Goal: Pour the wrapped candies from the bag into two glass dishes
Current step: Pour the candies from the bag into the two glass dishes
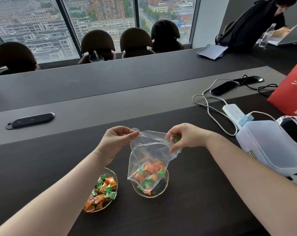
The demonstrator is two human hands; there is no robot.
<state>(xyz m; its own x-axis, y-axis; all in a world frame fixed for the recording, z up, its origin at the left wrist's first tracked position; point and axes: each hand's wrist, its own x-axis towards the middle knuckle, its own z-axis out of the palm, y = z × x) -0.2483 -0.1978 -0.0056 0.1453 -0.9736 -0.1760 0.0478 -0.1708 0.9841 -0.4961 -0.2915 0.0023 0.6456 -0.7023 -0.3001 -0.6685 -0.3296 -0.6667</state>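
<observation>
A clear plastic bag [150, 150] hangs upside down over the right glass dish [164, 188], its mouth low in the dish. Orange and green wrapped candies [149, 174] lie inside the bag's lower part. My left hand [118, 138] pinches the bag's upper left corner. My right hand [186, 136] pinches the upper right corner, with a green candy caught in the plastic under its fingers. The left glass dish [114, 174] stands beside it, partly hidden by my left forearm, heaped with orange and green candies [101, 193].
A translucent white plastic container [270, 147] stands at the right. Behind it lie a white power strip [232, 112] with cables and a red bag [292, 89]. A black panel [31, 120] is set in the table at left. A person sits far right.
</observation>
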